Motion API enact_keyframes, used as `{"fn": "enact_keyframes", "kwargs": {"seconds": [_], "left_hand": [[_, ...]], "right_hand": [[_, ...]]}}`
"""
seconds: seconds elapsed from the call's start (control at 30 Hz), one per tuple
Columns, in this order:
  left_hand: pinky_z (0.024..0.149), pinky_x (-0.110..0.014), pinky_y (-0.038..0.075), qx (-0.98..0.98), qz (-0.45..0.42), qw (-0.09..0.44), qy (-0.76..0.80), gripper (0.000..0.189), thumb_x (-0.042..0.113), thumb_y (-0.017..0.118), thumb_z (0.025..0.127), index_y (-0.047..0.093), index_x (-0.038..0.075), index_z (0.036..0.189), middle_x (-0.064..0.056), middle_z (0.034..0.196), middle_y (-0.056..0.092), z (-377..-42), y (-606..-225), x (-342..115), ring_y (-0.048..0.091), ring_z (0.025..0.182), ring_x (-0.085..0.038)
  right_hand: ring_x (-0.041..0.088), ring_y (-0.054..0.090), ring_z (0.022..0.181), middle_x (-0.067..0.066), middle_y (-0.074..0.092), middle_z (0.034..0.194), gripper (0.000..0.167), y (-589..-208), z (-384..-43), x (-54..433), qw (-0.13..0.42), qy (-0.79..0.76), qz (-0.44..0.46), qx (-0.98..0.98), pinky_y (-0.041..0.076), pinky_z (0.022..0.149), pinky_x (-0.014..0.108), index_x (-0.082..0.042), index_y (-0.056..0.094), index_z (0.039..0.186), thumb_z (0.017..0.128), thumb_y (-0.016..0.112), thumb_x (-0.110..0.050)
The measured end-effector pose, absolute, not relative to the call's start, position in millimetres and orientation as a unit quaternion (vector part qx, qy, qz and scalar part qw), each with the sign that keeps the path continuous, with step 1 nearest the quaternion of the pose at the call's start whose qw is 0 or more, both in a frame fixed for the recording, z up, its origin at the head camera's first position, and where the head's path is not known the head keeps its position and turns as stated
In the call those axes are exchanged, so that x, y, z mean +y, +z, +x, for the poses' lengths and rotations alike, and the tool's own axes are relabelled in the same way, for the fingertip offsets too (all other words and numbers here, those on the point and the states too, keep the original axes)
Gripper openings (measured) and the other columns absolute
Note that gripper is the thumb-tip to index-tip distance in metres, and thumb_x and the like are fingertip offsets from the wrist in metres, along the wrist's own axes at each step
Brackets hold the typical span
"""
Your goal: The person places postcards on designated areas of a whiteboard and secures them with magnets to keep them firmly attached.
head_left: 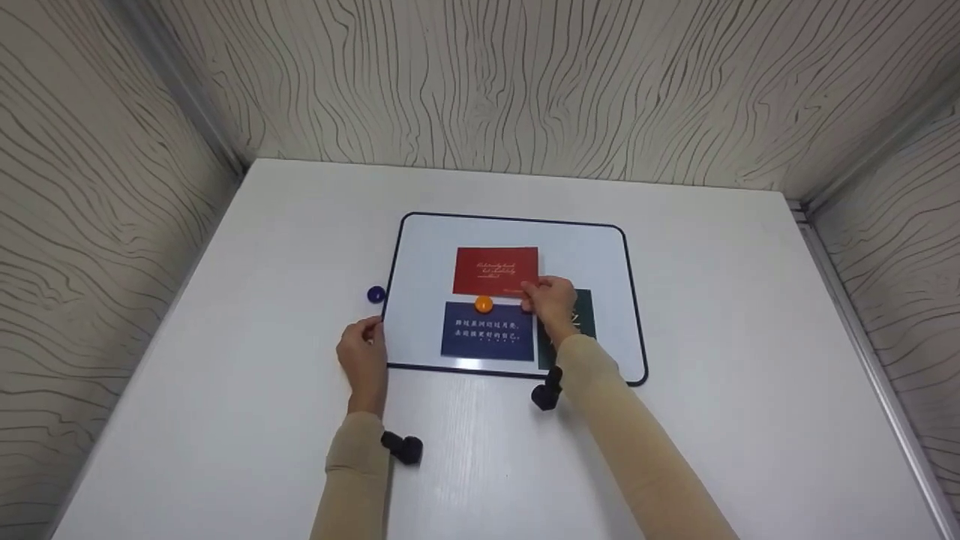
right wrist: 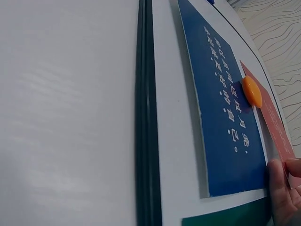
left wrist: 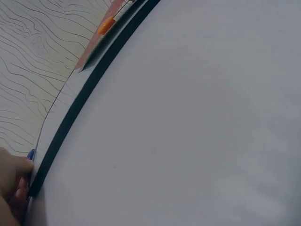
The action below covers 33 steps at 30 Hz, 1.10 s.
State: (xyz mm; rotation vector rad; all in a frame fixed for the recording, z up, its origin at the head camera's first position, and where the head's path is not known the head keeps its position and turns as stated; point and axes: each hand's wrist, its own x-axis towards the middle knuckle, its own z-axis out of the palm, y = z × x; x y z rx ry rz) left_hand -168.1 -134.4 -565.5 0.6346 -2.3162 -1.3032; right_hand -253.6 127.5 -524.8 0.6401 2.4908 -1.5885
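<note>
My right hand [head_left: 551,304] pinches the lower right corner of a red card [head_left: 487,262] with gold writing. Below it lies a dark blue card [head_left: 487,349] with white characters, and an orange round magnet [head_left: 484,304] sits on its upper edge, close under the red card. A dark green card [head_left: 586,311] lies to the right, partly covered by my right hand and wrist. All of these are over a whiteboard [head_left: 424,255] with a black rim. My left hand [head_left: 364,356] grips the board's left edge. Beyond its fingers, just outside the rim, is a dark blue round magnet [head_left: 376,295].
The whiteboard lies on a white table [head_left: 300,225]. Wood-patterned panels [head_left: 480,82] stand behind the table and at both sides. A small black camera sits on each wrist, the left one [head_left: 405,448] over the table's front part.
</note>
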Motion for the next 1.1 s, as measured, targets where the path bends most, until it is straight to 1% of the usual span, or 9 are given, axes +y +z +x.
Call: {"fn": "enact_keyframes", "kwargs": {"seconds": [0.07, 0.13, 0.33, 0.47, 0.6, 0.77, 0.93, 1.1], "left_hand": [[0.064, -0.018, 0.045, -0.829, 0.231, 0.197, -0.469, 0.014, 0.004, 0.063, 0.091, 0.072, 0.001, 0.1, -0.016, 0.09, 0.068, -168.1, -565.0, -134.2, 0.061, 0.083, -0.023], [0.064, -0.017, 0.045, -0.829, 0.233, 0.19, -0.471, 0.014, 0.005, 0.062, 0.091, 0.072, 0.001, 0.101, -0.016, 0.091, 0.068, -168.0, -564.5, -133.9, 0.06, 0.083, -0.022], [0.062, -0.018, 0.044, -0.833, 0.223, 0.21, -0.461, 0.012, 0.002, 0.064, 0.089, 0.072, 0.0, 0.098, -0.017, 0.087, 0.068, -167.6, -563.4, -134.3, 0.061, 0.08, -0.024], [0.063, -0.02, 0.044, -0.837, 0.218, 0.218, -0.452, 0.011, 0.002, 0.064, 0.089, 0.072, -0.001, 0.096, -0.018, 0.086, 0.068, -166.9, -563.1, -134.3, 0.062, 0.079, -0.025], [0.064, -0.019, 0.046, -0.834, 0.224, 0.203, -0.461, 0.013, 0.003, 0.063, 0.09, 0.072, 0.0, 0.1, -0.017, 0.09, 0.068, -166.3, -563.6, -133.4, 0.062, 0.083, -0.024], [0.065, -0.018, 0.046, -0.831, 0.232, 0.184, -0.471, 0.015, 0.005, 0.061, 0.092, 0.071, 0.001, 0.103, -0.017, 0.093, 0.068, -165.7, -563.4, -133.7, 0.061, 0.085, -0.023], [0.065, -0.019, 0.048, -0.832, 0.229, 0.185, -0.47, 0.015, 0.005, 0.061, 0.092, 0.071, 0.001, 0.103, -0.016, 0.093, 0.068, -166.2, -563.0, -133.3, 0.062, 0.085, -0.023], [0.066, -0.021, 0.049, -0.832, 0.232, 0.184, -0.469, 0.015, 0.005, 0.061, 0.092, 0.071, 0.001, 0.103, -0.016, 0.093, 0.068, -166.4, -562.6, -133.2, 0.062, 0.085, -0.023]], "right_hand": [[0.026, 0.067, 0.102, 0.02, 0.067, 0.12, 0.041, -524.1, -254.6, 127.3, 0.06, -0.517, 0.211, 0.827, 0.052, 0.101, 0.041, 0.002, 0.06, 0.125, 0.092, 0.065, -0.022], [0.027, 0.068, 0.1, 0.02, 0.068, 0.118, 0.041, -523.7, -255.5, 127.0, 0.059, -0.512, 0.211, 0.83, 0.054, 0.099, 0.039, 0.002, 0.059, 0.124, 0.092, 0.065, -0.021], [0.019, 0.066, 0.081, 0.02, 0.071, 0.108, 0.037, -525.6, -255.4, 126.4, 0.034, -0.481, 0.205, 0.852, 0.057, 0.083, 0.034, 0.001, 0.062, 0.116, 0.089, 0.069, -0.023], [0.017, 0.063, 0.075, 0.019, 0.071, 0.104, 0.035, -527.9, -254.2, 127.6, 0.021, -0.459, 0.194, 0.867, 0.056, 0.071, 0.029, 0.001, 0.063, 0.111, 0.088, 0.07, -0.026], [0.017, 0.062, 0.074, 0.018, 0.069, 0.101, 0.032, -529.0, -253.1, 129.5, 0.017, -0.451, 0.189, 0.872, 0.053, 0.062, 0.023, 0.0, 0.063, 0.105, 0.089, 0.069, -0.027], [0.018, 0.059, 0.075, 0.016, 0.067, 0.098, 0.031, -529.6, -251.9, 129.7, 0.022, -0.446, 0.189, 0.875, 0.049, 0.061, 0.022, 0.0, 0.063, 0.101, 0.089, 0.069, -0.028], [0.018, 0.058, 0.074, 0.015, 0.066, 0.094, 0.029, -528.1, -251.3, 128.8, 0.026, -0.446, 0.191, 0.874, 0.046, 0.058, 0.021, -0.001, 0.063, 0.096, 0.088, 0.07, -0.028], [0.018, 0.058, 0.074, 0.015, 0.066, 0.093, 0.028, -526.7, -250.8, 127.6, 0.023, -0.445, 0.197, 0.873, 0.045, 0.057, 0.02, -0.001, 0.063, 0.094, 0.087, 0.071, -0.027]]}}
